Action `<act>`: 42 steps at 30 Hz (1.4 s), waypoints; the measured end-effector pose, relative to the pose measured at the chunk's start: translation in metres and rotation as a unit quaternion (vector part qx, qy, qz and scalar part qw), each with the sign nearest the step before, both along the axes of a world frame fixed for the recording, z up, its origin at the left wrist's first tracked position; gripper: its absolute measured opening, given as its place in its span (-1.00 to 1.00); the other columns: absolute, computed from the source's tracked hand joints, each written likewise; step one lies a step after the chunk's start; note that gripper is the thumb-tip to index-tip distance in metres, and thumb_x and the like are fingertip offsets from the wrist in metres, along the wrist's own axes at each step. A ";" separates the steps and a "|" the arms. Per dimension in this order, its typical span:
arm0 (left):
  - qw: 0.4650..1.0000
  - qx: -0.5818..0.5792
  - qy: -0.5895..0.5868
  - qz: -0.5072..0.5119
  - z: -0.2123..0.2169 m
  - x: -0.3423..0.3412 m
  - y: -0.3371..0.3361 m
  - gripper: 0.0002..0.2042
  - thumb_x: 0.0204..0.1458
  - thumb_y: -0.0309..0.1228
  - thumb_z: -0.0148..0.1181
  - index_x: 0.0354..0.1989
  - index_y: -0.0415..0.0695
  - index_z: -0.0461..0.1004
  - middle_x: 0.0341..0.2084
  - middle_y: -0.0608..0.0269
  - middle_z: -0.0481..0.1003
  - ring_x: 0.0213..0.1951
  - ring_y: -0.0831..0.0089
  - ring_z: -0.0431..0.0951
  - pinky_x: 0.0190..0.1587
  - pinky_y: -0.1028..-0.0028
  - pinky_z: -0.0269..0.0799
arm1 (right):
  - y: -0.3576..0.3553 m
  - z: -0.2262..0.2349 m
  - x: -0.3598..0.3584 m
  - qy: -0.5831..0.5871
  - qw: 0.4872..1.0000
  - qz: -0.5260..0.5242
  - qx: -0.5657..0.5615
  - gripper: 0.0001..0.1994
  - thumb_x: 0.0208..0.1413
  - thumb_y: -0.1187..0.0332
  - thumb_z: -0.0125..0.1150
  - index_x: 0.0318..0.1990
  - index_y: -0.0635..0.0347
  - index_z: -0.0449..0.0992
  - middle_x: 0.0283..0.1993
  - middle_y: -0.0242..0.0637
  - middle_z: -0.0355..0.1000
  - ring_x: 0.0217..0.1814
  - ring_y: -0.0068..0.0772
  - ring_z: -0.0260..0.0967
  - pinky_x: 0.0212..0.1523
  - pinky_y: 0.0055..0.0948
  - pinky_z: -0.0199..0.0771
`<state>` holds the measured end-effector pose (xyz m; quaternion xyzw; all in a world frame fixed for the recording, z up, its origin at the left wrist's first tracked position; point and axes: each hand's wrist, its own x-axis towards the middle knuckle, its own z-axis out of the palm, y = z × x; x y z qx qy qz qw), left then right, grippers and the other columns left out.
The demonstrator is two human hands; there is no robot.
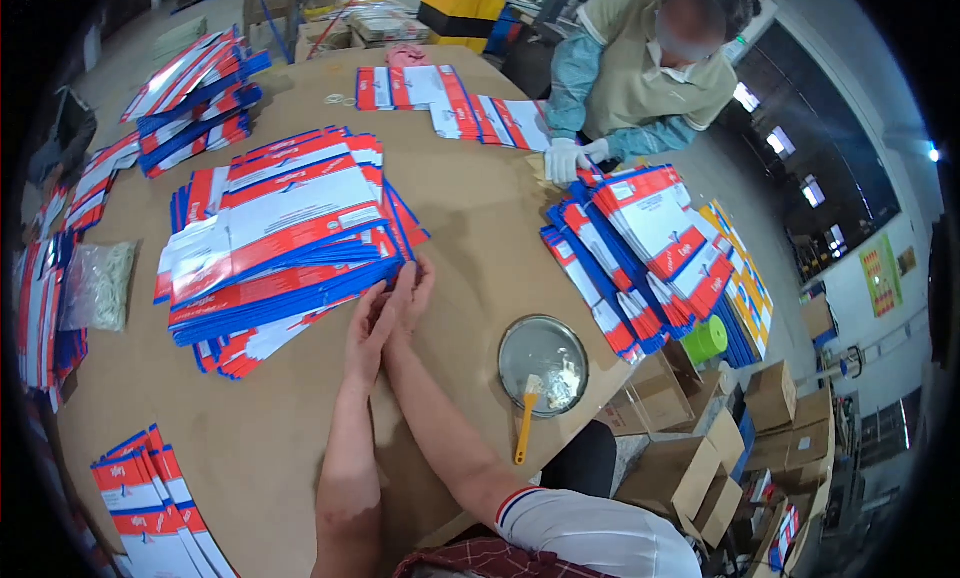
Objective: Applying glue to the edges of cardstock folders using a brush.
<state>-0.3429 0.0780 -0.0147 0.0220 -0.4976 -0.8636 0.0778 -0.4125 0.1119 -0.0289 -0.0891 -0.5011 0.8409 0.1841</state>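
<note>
A broad stack of flat red, white and blue printed carton blanks (300, 198) lies on the brown tabletop, its layers fanned and uneven. My left hand (371, 323) is at the stack's near right corner, fingers stretched out and touching my right hand. Beside it, my right hand (412, 296) has its fingers curled at that same corner, closed on the edges of the blanks. The fingertips partly hide each other there. Right of my forearms is a round metal lid-like dish (515, 356) of whitish paste, with a yellow-handled brush (526, 424) resting across its rim.
Across the table, a co-worker's gloved hands (570, 161) touch blanks near another stack (650, 228). More blanks lie in a row (480, 118), pile up at far left (195, 98) and sit at near left (150, 503). A clear plastic bag (98, 286) lies left. Open cardboard boxes (690, 473) stand right.
</note>
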 end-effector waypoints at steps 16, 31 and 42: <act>0.999 -0.027 -0.013 -0.029 0.002 0.004 0.002 -0.65 0.00 -0.46 0.13 -0.02 -0.27 0.33 -0.17 0.25 0.42 -0.12 0.55 0.38 -0.03 0.56 0.27 | 0.025 0.035 -0.001 -0.048 0.998 -0.036 -0.005 -0.69 0.19 0.19 -0.14 0.02 0.13 0.18 -0.11 -0.30 0.19 -0.19 -0.48 0.23 -0.31 -0.47 0.34; 0.999 0.035 0.031 0.020 -0.013 0.000 0.002 -0.72 0.03 -0.49 0.08 -0.04 -0.18 0.36 -0.20 0.32 0.44 -0.13 0.60 0.39 -0.06 0.58 0.28 | 0.026 0.017 -0.010 -0.013 0.998 -0.027 -0.048 -0.72 0.20 0.24 -0.18 0.01 0.13 0.15 -0.07 -0.27 0.17 -0.16 -0.37 0.24 -0.30 -0.37 0.37; 0.998 0.047 0.035 0.014 -0.017 -0.003 0.002 -0.72 0.04 -0.52 0.06 -0.04 -0.19 0.35 -0.19 0.27 0.44 -0.12 0.58 0.39 -0.03 0.58 0.25 | 0.020 0.035 -0.002 -0.039 0.994 -0.011 -0.106 -0.70 0.20 0.22 -0.14 0.00 0.18 0.23 -0.10 -0.33 0.22 -0.11 -0.53 0.19 -0.11 -0.53 0.22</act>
